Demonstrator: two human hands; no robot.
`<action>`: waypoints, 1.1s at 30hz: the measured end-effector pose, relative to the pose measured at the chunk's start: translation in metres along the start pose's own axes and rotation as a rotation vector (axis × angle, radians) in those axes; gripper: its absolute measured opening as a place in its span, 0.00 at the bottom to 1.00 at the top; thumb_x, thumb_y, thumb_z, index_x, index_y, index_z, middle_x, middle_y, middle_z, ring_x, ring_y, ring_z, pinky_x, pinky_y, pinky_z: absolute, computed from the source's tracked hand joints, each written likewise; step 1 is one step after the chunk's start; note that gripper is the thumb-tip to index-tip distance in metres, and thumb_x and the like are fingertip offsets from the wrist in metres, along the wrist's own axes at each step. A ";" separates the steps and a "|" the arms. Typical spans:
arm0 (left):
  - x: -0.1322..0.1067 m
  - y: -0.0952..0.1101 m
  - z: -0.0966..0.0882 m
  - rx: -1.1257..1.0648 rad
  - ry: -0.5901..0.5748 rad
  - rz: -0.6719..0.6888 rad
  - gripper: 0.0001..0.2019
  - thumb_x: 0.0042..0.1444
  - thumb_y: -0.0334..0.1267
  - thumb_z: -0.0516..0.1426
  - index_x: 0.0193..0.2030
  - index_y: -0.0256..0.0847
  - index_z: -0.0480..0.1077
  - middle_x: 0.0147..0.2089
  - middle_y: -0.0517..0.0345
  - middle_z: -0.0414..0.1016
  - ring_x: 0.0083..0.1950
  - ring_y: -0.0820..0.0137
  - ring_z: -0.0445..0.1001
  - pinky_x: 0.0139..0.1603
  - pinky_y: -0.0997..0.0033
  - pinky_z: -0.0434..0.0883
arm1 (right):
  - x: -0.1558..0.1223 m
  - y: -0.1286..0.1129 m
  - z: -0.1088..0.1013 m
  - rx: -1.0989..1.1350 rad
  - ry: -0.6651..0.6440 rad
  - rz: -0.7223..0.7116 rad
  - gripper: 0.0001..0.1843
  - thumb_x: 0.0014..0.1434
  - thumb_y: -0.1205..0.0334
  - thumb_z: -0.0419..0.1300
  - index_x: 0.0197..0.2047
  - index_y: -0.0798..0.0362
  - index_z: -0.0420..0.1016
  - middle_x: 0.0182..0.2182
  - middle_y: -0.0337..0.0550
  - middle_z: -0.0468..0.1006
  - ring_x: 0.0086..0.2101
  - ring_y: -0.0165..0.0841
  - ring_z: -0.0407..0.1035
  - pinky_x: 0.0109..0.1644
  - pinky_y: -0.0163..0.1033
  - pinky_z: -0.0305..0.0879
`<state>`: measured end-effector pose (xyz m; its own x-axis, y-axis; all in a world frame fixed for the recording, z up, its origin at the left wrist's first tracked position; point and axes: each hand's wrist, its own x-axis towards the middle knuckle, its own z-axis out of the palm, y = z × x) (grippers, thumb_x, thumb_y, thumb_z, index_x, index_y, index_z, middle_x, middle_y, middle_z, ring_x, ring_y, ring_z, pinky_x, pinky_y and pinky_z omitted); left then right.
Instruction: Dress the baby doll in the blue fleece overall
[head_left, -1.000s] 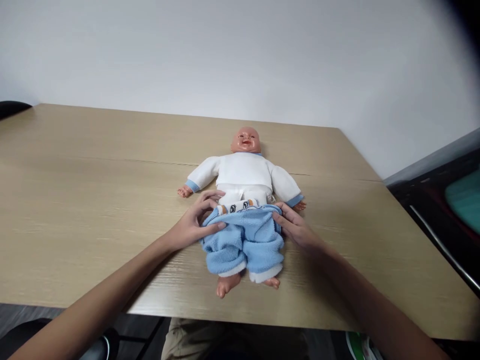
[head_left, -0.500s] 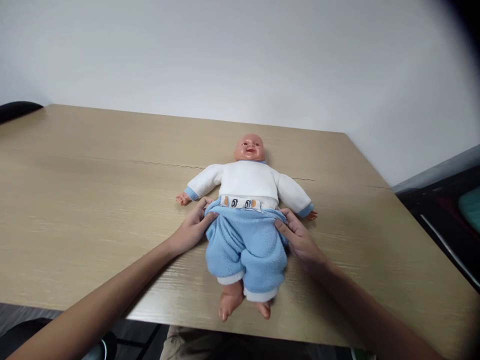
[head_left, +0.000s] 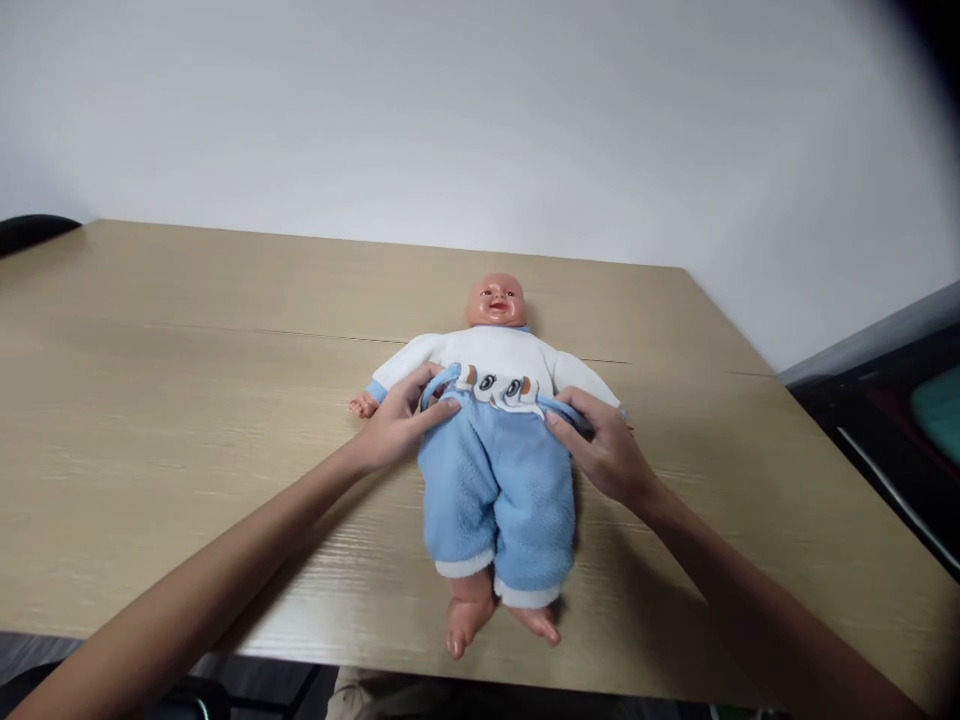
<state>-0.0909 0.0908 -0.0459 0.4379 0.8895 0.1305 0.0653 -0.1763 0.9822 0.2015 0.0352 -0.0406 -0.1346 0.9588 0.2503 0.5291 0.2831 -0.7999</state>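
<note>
A baby doll (head_left: 496, 345) lies on its back on the wooden table, head toward the wall and bare feet toward me. It wears a white top with blue cuffs and fuzzy blue trousers (head_left: 499, 490) with white hems. At the trousers' waist sits a white patch with two printed eyes (head_left: 501, 388). My left hand (head_left: 409, 415) pinches the waistband at the left side, thumb on the front. On the right side, my right hand (head_left: 600, 445) grips the waistband and holds it stretched outward.
The wooden table (head_left: 225, 400) reaches back to a pale wall (head_left: 375, 120). A dark chair back (head_left: 34, 232) shows at the far left. Beyond the table's right edge stands a dark object with a teal part (head_left: 937, 415).
Both hands have pulled the trousers' waistband up toward the doll's chest. The trouser legs have straightened, and the eye patch sits higher and shows more fully.
</note>
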 end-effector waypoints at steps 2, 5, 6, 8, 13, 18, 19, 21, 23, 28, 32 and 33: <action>0.016 -0.001 0.000 0.007 -0.013 0.028 0.19 0.63 0.53 0.67 0.47 0.41 0.70 0.42 0.60 0.68 0.43 0.68 0.68 0.47 0.69 0.66 | 0.016 0.003 0.002 0.039 0.028 -0.014 0.13 0.73 0.51 0.58 0.38 0.49 0.72 0.31 0.35 0.67 0.33 0.35 0.63 0.41 0.40 0.60; 0.033 -0.011 -0.005 0.038 -0.051 0.011 0.20 0.62 0.53 0.69 0.47 0.40 0.73 0.45 0.58 0.71 0.46 0.67 0.70 0.50 0.68 0.66 | 0.031 0.022 0.011 0.128 0.082 0.027 0.14 0.74 0.48 0.57 0.44 0.49 0.73 0.37 0.38 0.73 0.40 0.37 0.69 0.48 0.40 0.64; 0.036 -0.015 -0.008 0.037 -0.059 -0.008 0.21 0.61 0.54 0.69 0.46 0.40 0.74 0.45 0.58 0.72 0.46 0.67 0.70 0.49 0.68 0.65 | 0.033 0.031 0.015 0.134 0.096 0.047 0.15 0.73 0.46 0.57 0.44 0.49 0.73 0.38 0.39 0.74 0.42 0.39 0.70 0.52 0.41 0.64; 0.037 -0.024 -0.013 0.014 -0.065 -0.048 0.22 0.61 0.56 0.69 0.44 0.39 0.75 0.44 0.57 0.72 0.45 0.67 0.70 0.47 0.68 0.64 | 0.033 0.047 0.022 0.151 0.098 0.084 0.18 0.72 0.41 0.58 0.43 0.49 0.74 0.39 0.41 0.75 0.43 0.40 0.71 0.54 0.43 0.65; 0.034 -0.037 -0.013 -0.086 0.021 -0.034 0.23 0.64 0.58 0.67 0.50 0.41 0.72 0.39 0.61 0.68 0.40 0.70 0.67 0.44 0.70 0.64 | 0.026 0.063 0.023 0.247 0.049 0.146 0.26 0.69 0.32 0.59 0.40 0.48 0.73 0.34 0.40 0.71 0.38 0.40 0.67 0.46 0.43 0.66; 0.029 -0.043 -0.021 0.014 -0.028 0.033 0.19 0.68 0.54 0.64 0.53 0.42 0.70 0.45 0.59 0.69 0.47 0.67 0.68 0.52 0.67 0.66 | 0.025 0.063 0.000 0.228 -0.132 0.154 0.25 0.68 0.33 0.61 0.39 0.48 0.73 0.35 0.40 0.71 0.38 0.41 0.67 0.47 0.45 0.66; 0.027 -0.044 -0.026 0.057 -0.058 0.048 0.18 0.69 0.53 0.63 0.53 0.42 0.70 0.47 0.57 0.69 0.49 0.66 0.68 0.54 0.66 0.66 | 0.023 0.064 -0.005 0.186 -0.175 0.122 0.23 0.69 0.35 0.61 0.39 0.48 0.73 0.36 0.41 0.71 0.38 0.41 0.67 0.46 0.46 0.65; 0.024 -0.045 -0.036 0.145 -0.123 0.069 0.16 0.70 0.52 0.62 0.51 0.42 0.70 0.48 0.57 0.69 0.50 0.65 0.68 0.56 0.64 0.66 | 0.019 0.067 -0.012 0.087 -0.225 0.015 0.19 0.72 0.41 0.60 0.39 0.48 0.73 0.37 0.42 0.71 0.39 0.42 0.67 0.47 0.47 0.66; 0.021 -0.045 -0.044 0.204 -0.191 0.068 0.15 0.70 0.52 0.62 0.49 0.42 0.70 0.47 0.57 0.68 0.49 0.64 0.68 0.55 0.65 0.66 | 0.014 0.068 -0.012 0.034 -0.214 -0.088 0.15 0.73 0.46 0.60 0.41 0.48 0.74 0.41 0.46 0.73 0.43 0.44 0.69 0.52 0.49 0.67; 0.021 -0.043 -0.042 0.146 -0.263 0.023 0.17 0.67 0.54 0.63 0.41 0.42 0.69 0.43 0.58 0.68 0.47 0.63 0.68 0.52 0.64 0.67 | 0.008 0.061 0.011 0.329 -0.037 0.070 0.12 0.68 0.47 0.64 0.45 0.46 0.79 0.45 0.46 0.79 0.51 0.47 0.72 0.63 0.52 0.69; 0.017 -0.043 -0.026 0.075 -0.091 -0.055 0.17 0.70 0.56 0.57 0.48 0.43 0.71 0.47 0.55 0.74 0.50 0.60 0.72 0.59 0.59 0.69 | 0.006 0.048 0.029 0.886 0.042 0.409 0.19 0.65 0.43 0.65 0.55 0.42 0.80 0.52 0.43 0.85 0.61 0.49 0.74 0.70 0.55 0.69; 0.016 -0.043 -0.023 0.058 -0.042 -0.070 0.17 0.70 0.56 0.57 0.49 0.43 0.70 0.47 0.55 0.74 0.50 0.60 0.72 0.59 0.59 0.69 | 0.007 0.046 0.031 0.959 0.057 0.465 0.21 0.64 0.42 0.66 0.56 0.42 0.80 0.53 0.43 0.86 0.62 0.50 0.74 0.70 0.55 0.69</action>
<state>-0.1071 0.1217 -0.0829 0.4673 0.8824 0.0547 0.1488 -0.1395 0.9790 0.1985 0.0555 -0.0925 -0.0370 0.9821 -0.1849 -0.3650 -0.1855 -0.9123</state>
